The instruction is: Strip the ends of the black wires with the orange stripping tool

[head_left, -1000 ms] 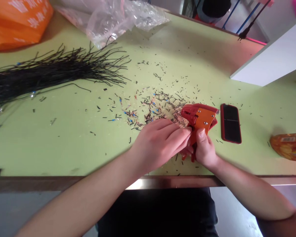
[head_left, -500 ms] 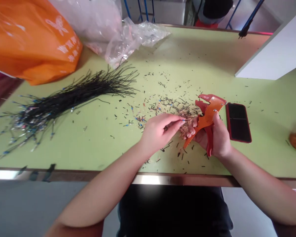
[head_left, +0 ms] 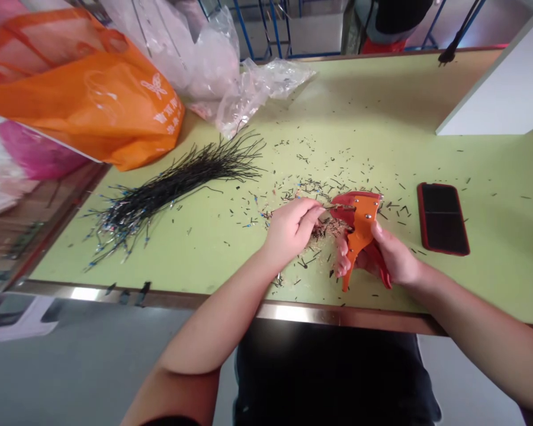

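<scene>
My right hand is closed around the handles of an orange and red wire stripper, whose jaws point left. In my left hand a thin wire is pinched between thumb and fingertips. The wire's end reaches the stripper's jaws; whether they grip it I cannot tell. Below and around both hands lie black insulation scraps and fine copper strands. To the left rests a bundle of black wires, with blue and silvery tips at its near-left end.
The green table has a metal front edge. A red-rimmed phone lies right of my right hand. An orange bag and clear plastic bags stand at the back left. A white panel rises at the back right.
My view has turned left, so the table's things appear further right. The stripper has tilted more upright, and my left hand has brought the wire's end to its jaws.
</scene>
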Motion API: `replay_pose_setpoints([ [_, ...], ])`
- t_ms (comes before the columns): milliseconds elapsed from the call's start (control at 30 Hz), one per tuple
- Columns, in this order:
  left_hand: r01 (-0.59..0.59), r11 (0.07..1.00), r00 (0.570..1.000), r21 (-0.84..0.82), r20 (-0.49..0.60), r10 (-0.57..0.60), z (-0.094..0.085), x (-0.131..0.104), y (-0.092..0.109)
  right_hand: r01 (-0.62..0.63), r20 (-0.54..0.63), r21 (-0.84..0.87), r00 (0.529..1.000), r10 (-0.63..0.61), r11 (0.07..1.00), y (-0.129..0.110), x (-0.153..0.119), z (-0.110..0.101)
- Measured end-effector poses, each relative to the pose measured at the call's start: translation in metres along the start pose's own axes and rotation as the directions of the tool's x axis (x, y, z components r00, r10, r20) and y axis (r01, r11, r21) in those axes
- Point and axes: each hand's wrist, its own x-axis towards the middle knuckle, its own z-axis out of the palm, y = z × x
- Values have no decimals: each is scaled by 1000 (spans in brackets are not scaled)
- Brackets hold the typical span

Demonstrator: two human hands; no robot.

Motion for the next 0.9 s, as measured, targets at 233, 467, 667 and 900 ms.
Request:
replay_pose_setpoints([
  [233,-122,986,992,114,42,118,-2,1,0,-73,35,3,997,73,997,3,1,2],
  [467,-166,982,986,95,22,165,-2,1,2,-101,-25,-13,995,100,995,4,0,8],
  [667,-165,980,986,109,22,164,-3,0,4,-36,-107,-35,994,32,999,10,2,19],
  [900,-19,998,1000,65,-10,20,-1,0,7,72,-140,-64,987,-80,995,14,9,20],
])
